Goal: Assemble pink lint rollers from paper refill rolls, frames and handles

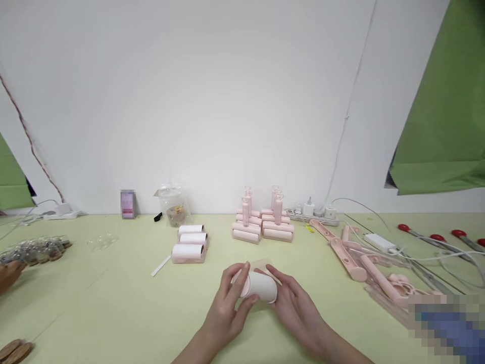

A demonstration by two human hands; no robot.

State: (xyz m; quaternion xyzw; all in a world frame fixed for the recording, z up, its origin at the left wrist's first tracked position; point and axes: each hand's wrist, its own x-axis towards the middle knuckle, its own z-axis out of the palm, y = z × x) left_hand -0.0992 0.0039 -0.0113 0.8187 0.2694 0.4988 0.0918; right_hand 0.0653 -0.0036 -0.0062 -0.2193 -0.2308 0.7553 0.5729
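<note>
A white lint roller roll (262, 287) with a pink cap at its left end lies between my hands, low over the table's front. My left hand (231, 298) closes on the capped end, fingers on top and thumb below. Around the other end curls my right hand (297, 308), its fingers partly hidden behind the roll. A pale pink piece (261, 264) shows just beyond the roll; how it joins cannot be made out. Farther left lie three white rolls (188, 252) in pinkish covers. Straight ahead, several pink lint rollers (246, 231) stand with handles up.
Loose pink plastic parts (350, 263) lie to the right, near a white adapter (380, 242), cables and red-ended tools (437, 237). A power strip (314, 218), plastic bag (176, 207) and phone-like box (128, 204) line the wall. Another person's hand (9, 275) is at far left.
</note>
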